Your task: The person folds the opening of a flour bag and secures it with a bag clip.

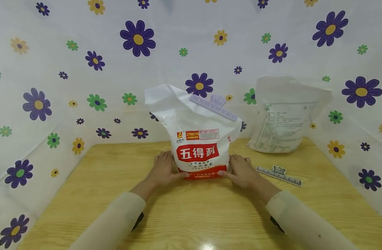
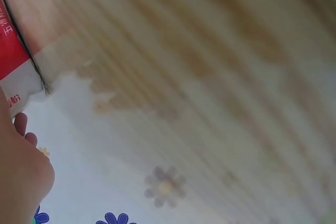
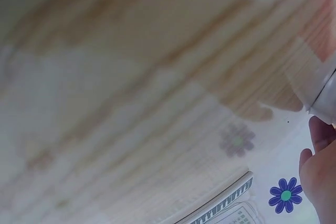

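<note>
A white and red bag of flour (image 1: pixel 200 135) stands on the table in the head view, its top corner flopping to the left. A purple clip (image 1: pixel 213 108) with piano-key markings closes the top edge. My left hand (image 1: pixel 165 170) grips the lower left side of the bag, thumb on the front. On the lower right side my right hand (image 1: pixel 242 170) holds it the same way. The left wrist view shows only a strip of the bag (image 2: pixel 13 56); a small corner of the bag (image 3: pixel 326 98) appears in the right wrist view.
A black-and-white piano-key clip (image 1: pixel 279 175) lies on the wooden table (image 1: pixel 203 211), right of my right hand. Behind it a second white bag (image 1: pixel 281 121) with printed text stands against the flowered cloth (image 1: pixel 175 31), which encloses the table's back and sides.
</note>
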A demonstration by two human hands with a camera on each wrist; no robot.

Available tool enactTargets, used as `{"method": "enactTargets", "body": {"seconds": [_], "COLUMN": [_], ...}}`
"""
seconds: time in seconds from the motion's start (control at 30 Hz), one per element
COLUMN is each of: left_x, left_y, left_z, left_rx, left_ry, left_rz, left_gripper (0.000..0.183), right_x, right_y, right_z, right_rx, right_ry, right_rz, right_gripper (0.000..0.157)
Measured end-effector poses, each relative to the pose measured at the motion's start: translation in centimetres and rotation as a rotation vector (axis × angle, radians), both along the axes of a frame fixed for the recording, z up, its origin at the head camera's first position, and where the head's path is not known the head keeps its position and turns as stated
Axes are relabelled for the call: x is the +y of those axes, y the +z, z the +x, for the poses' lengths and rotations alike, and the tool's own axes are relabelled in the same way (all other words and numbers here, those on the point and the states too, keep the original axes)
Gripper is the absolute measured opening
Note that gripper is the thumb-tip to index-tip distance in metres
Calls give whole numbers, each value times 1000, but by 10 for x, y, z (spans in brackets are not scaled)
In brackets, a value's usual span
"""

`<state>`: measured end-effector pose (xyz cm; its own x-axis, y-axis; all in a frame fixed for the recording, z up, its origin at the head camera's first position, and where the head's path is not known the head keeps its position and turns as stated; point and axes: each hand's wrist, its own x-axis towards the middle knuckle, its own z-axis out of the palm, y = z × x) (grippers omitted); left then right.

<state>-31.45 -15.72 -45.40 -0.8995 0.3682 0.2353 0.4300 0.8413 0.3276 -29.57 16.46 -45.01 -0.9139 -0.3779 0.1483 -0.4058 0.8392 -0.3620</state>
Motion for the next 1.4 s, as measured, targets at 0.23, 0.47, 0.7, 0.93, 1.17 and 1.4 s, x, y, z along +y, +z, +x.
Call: {"method": "enactTargets", "body": {"seconds": [0.23, 0.47, 0.7, 0.93, 1.17, 1.4], "left_x": [2, 1, -2, 0, 1, 5], "left_y": [1, 2, 1, 1, 1, -5], "left_z": [1, -1, -7, -14, -16, -18], "left_rx": [1, 7, -10, 19, 61, 118], "left_ry": [0, 18, 41, 28, 51, 66], "left_rz": [5, 3, 11, 20, -17, -60], "left_gripper": [99, 93, 93, 92, 90, 85], "right_x": [1, 0, -2, 0, -7, -9], "right_y": [0, -2, -1, 1, 2, 1], "right_z": [-2, -5, -8, -14, -18, -20], "right_rx": [-15, 8, 7, 2, -3, 30], "right_ry": [-13, -3, -6, -29, -55, -115], "right_rz": [33, 16, 22, 46, 61, 135], "right_gripper": [89, 82, 81, 80, 80, 76]}}
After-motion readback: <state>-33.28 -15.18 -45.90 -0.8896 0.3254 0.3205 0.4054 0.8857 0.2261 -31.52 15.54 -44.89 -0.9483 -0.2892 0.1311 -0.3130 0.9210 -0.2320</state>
